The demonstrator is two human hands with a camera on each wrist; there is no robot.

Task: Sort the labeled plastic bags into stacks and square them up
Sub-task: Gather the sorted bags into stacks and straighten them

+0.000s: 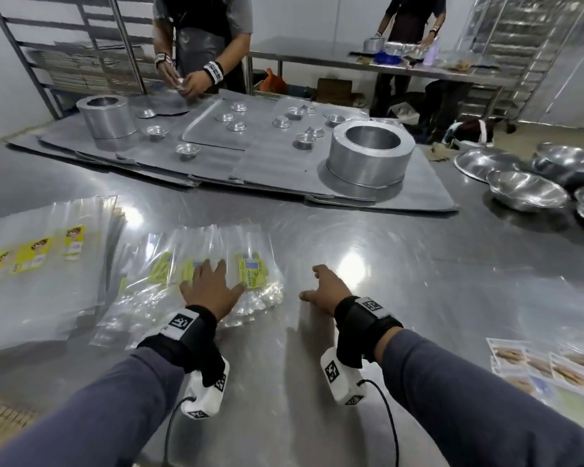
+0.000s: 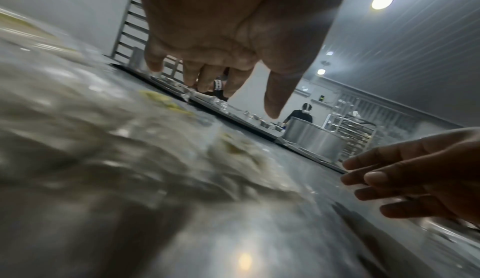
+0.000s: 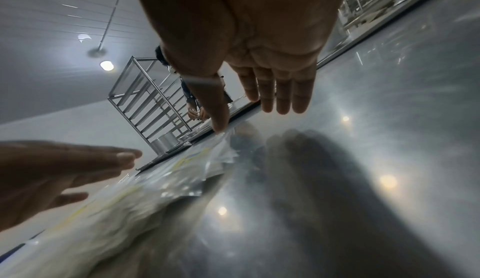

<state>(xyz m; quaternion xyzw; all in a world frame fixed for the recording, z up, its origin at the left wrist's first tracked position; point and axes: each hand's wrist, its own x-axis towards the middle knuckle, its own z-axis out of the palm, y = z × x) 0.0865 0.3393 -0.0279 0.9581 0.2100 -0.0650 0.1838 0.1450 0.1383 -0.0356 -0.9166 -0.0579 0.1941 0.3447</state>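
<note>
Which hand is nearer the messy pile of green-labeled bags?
Left. The left hand lies spread over the green-labeled bags; the right hand is beside them over bare table.

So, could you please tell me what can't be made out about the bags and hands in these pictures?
- Green-labelled bags: the left hand covers the middle labels in the head view; both wrist views blur them.
- Left hand contact: wrist view leaves touching or hovering unclear.
- Picture-labelled bags: cut off by the head view's right edge.
- Label print: too small to read.
</note>
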